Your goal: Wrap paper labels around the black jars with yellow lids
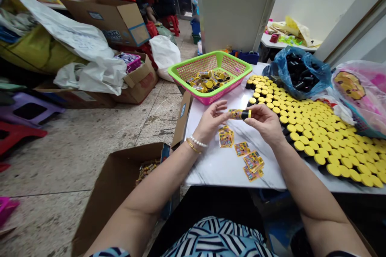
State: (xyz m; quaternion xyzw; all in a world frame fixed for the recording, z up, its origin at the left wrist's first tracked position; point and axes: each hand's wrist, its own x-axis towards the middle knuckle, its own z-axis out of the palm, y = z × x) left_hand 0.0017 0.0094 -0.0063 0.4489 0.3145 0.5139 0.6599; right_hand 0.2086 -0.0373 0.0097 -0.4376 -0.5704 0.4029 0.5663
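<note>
Over the white marbled table [208, 160], my right hand [267, 123] pinches a small black container [245, 114] by its yellow-capped end. The container lies sideways, with a yellow printed clear sleeve [235, 114] at its left end. My left hand [211, 120] grips that sleeve between thumb and fingers; its upper fingers are raised apart. Below the hands lie a stack of flat printed sleeves [226, 136] and several loose sleeves [253, 162]. Closely packed rows of black containers with yellow caps [325, 128] stand upright to the right of my right hand.
A green-rimmed pink basket [181, 75] behind my hands holds sleeved containers [208, 82]. A blue plastic bag [283, 68] of black containers and a pink printed bag [358, 84] sit at right. An open carton [102, 184] stands left of the table. Two people work in the background.
</note>
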